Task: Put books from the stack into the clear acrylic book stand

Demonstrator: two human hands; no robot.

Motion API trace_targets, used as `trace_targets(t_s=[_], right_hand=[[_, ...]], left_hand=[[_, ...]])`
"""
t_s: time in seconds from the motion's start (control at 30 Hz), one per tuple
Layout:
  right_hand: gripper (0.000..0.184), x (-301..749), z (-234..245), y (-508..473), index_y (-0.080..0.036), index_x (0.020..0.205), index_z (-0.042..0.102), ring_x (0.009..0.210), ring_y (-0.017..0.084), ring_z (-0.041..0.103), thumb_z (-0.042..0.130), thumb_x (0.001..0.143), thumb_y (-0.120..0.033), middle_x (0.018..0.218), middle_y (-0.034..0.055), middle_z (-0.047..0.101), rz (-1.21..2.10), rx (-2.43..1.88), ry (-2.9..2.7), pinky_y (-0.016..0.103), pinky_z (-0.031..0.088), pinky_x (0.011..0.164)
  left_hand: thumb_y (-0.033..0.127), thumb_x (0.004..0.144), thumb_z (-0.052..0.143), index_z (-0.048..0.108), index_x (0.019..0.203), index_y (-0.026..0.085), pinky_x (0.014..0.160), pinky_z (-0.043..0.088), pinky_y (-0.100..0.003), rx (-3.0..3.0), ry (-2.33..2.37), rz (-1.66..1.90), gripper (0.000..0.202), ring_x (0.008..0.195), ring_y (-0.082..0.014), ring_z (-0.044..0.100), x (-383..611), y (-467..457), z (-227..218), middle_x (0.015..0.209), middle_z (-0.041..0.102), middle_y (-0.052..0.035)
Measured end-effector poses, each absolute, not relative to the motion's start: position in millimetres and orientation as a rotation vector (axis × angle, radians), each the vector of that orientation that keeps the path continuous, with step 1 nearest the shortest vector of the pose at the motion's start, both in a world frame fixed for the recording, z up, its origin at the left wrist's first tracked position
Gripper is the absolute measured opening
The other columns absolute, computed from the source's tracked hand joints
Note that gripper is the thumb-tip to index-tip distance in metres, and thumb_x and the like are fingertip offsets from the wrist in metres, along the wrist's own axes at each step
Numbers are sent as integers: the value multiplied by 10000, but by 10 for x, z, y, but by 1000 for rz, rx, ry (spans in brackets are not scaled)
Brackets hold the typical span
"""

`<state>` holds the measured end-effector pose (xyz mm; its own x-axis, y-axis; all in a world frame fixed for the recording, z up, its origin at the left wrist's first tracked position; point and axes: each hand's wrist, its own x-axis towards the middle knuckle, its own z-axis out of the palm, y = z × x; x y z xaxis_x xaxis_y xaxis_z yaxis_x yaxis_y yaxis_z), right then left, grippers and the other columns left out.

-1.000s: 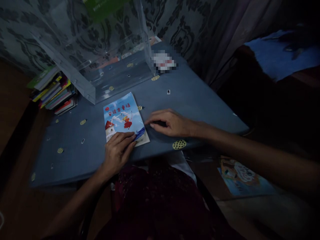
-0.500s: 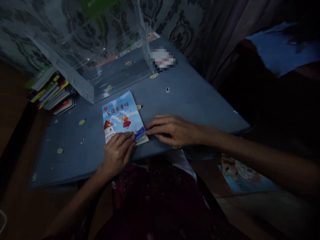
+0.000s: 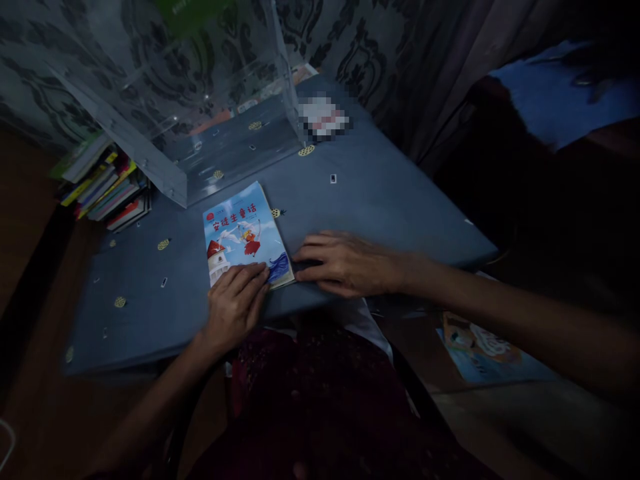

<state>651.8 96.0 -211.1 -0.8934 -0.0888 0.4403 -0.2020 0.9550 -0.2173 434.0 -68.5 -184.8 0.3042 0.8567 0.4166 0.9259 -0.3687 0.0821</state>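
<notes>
Left hand (image 3: 234,300) lies palm down over the lower edge of a blue picture book (image 3: 235,230), fingers extended together on the cover, resting rather than grasping. Right hand (image 3: 345,263) is beside the book's lower right corner, fingers loosely bent, tips at or just by the page edge; whether they pinch any leaf, I cannot tell.

The book lies closed, cover up, near the front edge of a cloth-covered table (image 3: 380,200). That corner looks the likeliest trouble spot: a hard push from the right fingertips could crease it, and if the left hand pressed too lightly, the book might slide or turn on the cloth. In such dim light, catching several leaves at once would be an easy slip.

The left forearm slants up from the lower left; the right one reaches in from the right side, its wrist nearly straight, back of the hand upward.

Farther out, a clear stand (image 3: 167,183) is behind the book, with a book stack (image 3: 107,183) to its left; a blue cloth (image 3: 570,100) lies at far right, beyond the table
</notes>
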Motion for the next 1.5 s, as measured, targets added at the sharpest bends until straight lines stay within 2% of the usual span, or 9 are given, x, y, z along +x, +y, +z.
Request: trace_targets(t_s=[0.37, 0.6, 0.87, 1.07, 1.27, 1.5], right_hand=[[255, 6531, -2083, 957, -178, 1120, 708, 945, 237, 538, 533, 935, -169, 1067, 106, 682, 369, 250, -2672, 388, 469, 820], [411, 6508, -2087, 959, -186, 1328, 620, 919, 228, 525, 479, 944, -152, 1022, 91, 664, 430, 235, -2651, 378, 474, 814], [318, 6537, -2080, 945, -192, 1212, 689, 941, 243, 531, 556, 924, -168, 1054, 95, 666, 334, 235, -2703, 389, 472, 807], [290, 6544, -2079, 922, -198, 1182, 699, 936, 235, 544, 537, 945, -157, 1035, 90, 677, 328, 223, -2708, 387, 477, 819], [323, 6575, -2051, 888, -179, 1197, 685, 1046, 247, 572, 548, 911, -119, 1194, 105, 693, 382, 203, -2714, 416, 487, 890], [352, 6589, -2078, 894, -135, 1252, 648, 1060, 234, 610, 461, 955, -135, 1147, 113, 723, 418, 191, -2664, 420, 520, 912]], left_hand=[[133, 980, 575, 663, 1192, 132, 825, 577, -381, -2373, -1627, -580, 229, 971, -222, 666, 4329, -687, -1863, 1125, 742, -103], [225, 973, 628, 653, 1179, 122, 812, 577, -381, -2339, -1582, -535, 231, 959, -229, 674, 4324, -681, -1873, 1129, 741, -115], [153, 984, 590, 669, 1165, 154, 819, 573, -370, -2370, -1711, -702, 198, 956, -203, 684, 4329, -661, -1850, 1096, 748, -92], [160, 973, 609, 674, 1159, 145, 826, 576, -382, -2364, -1703, -676, 198, 963, -211, 677, 4343, -674, -1870, 1107, 745, -100], [182, 960, 636, 667, 1152, 140, 810, 568, -383, -2323, -1627, -573, 198, 954, -226, 671, 4355, -683, -1901, 1121, 745, -106], [198, 961, 641, 679, 1159, 149, 822, 563, -381, -2311, -1638, -605, 207, 964, -221, 668, 4333, -685, -1938, 1120, 747, -100]])
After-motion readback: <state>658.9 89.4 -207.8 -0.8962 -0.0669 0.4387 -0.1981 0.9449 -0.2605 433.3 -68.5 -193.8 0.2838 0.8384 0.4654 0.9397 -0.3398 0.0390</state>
